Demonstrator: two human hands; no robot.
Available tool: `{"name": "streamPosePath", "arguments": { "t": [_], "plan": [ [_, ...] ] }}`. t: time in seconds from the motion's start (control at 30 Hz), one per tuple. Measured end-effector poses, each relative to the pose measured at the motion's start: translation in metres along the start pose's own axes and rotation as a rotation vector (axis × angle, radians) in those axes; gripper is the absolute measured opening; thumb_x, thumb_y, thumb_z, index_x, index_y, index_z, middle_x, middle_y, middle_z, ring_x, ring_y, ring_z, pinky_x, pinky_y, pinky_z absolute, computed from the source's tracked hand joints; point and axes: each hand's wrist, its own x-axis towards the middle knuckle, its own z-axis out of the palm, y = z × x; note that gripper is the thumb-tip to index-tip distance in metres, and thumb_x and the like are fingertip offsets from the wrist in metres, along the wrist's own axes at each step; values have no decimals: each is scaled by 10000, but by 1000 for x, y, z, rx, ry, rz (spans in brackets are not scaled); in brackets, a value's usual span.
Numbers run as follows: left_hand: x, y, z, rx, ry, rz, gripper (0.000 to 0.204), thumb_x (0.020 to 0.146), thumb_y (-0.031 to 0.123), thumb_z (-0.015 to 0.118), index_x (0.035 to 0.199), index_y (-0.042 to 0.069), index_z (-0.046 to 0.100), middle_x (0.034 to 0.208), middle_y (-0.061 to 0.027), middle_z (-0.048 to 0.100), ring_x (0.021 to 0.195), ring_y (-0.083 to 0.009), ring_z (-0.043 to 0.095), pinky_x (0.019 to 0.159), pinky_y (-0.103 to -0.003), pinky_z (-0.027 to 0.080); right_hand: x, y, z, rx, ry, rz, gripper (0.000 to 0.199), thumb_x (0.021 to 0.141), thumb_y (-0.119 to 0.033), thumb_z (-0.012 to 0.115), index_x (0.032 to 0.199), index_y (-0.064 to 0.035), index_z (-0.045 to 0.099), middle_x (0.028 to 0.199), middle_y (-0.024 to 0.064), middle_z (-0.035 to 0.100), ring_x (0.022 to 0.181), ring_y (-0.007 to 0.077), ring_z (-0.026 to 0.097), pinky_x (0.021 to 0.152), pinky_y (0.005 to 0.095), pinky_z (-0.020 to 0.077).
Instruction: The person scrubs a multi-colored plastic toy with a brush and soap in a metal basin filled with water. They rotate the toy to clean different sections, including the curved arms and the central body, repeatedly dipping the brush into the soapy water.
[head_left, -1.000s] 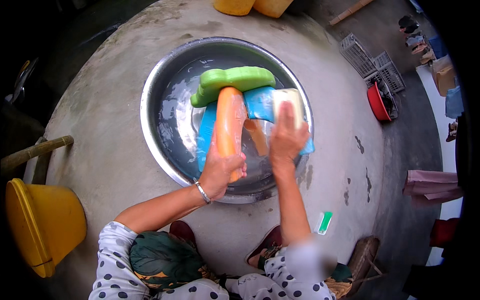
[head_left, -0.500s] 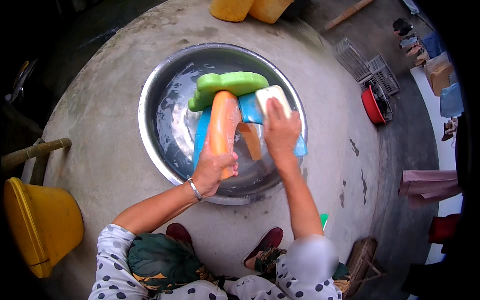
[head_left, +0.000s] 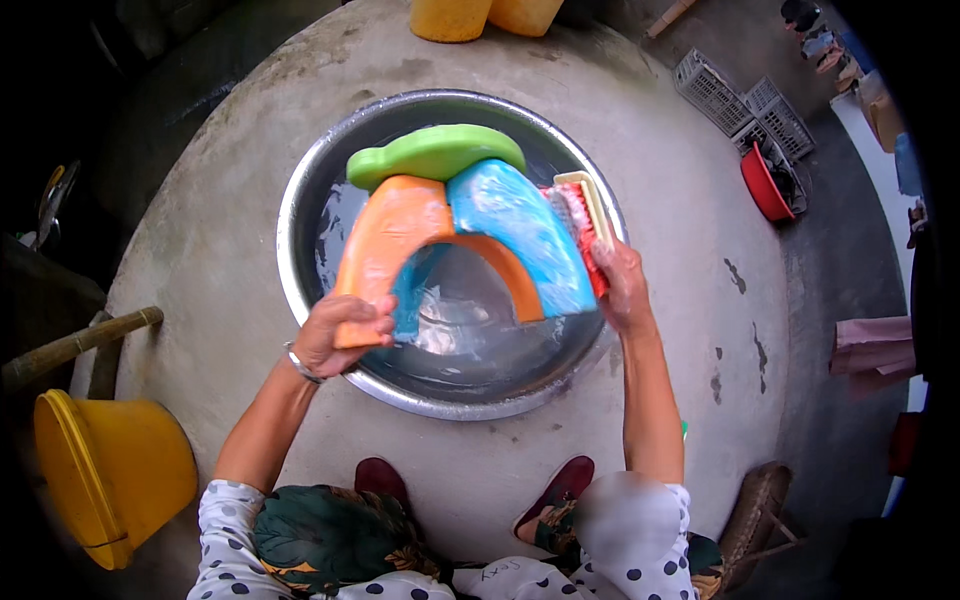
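Note:
A plastic child's stool point(head_left: 515, 215) with orange and blue legs and a green seat point(head_left: 435, 152) is tilted over a wide metal basin point(head_left: 290, 240). Suds streak its orange and blue faces. My left hand point(head_left: 343, 335) is closed round the lower end of an orange leg. In my right hand point(head_left: 622, 285) is a scrub brush point(head_left: 597, 212) with a cream back and red and white bristles. Its bristles press against the outer side of the blue leg. Shallow water point(head_left: 450, 310) shows in the basin through the gap between the legs.
A yellow bucket point(head_left: 120, 470) stands at the left near a bamboo pole point(head_left: 90, 345). Two more yellow containers point(head_left: 450, 15) are at the far edge. Grey crates point(head_left: 712, 90) and a red basin point(head_left: 766, 185) sit at the far right. A brown wooden stool point(head_left: 750, 525) is at the near right.
The stool has turned so its orange and blue front faces me. My left hand moved left with the leg; the brush went from the stool's upper part to the blue leg's right side.

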Motion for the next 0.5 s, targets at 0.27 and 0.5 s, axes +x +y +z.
{"name": "streamPosePath", "arguments": {
  "t": [0.27, 0.5],
  "plan": [
    [-10, 35, 9, 797, 450, 299, 756, 700, -30, 681, 1361, 64, 328, 971, -128, 604, 736, -202, 652, 648, -319, 567, 26, -4, 70, 161, -99, -166, 385, 913, -172, 576, 1239, 33, 567, 1377, 81, 429, 1257, 177, 410, 1061, 300, 299],
    [-31, 44, -18, 1243, 685, 319, 684, 600, 22, 711, 1205, 20, 393, 827, -90, 587, 546, -152, 551, 470, -293, 490, 20, -22, 120, 151, -234, -310, 446, 910, -144, 574, 1336, -37, 499, 1379, 78, 419, 1269, 194, 399, 1067, 323, 307]
  ]
}}
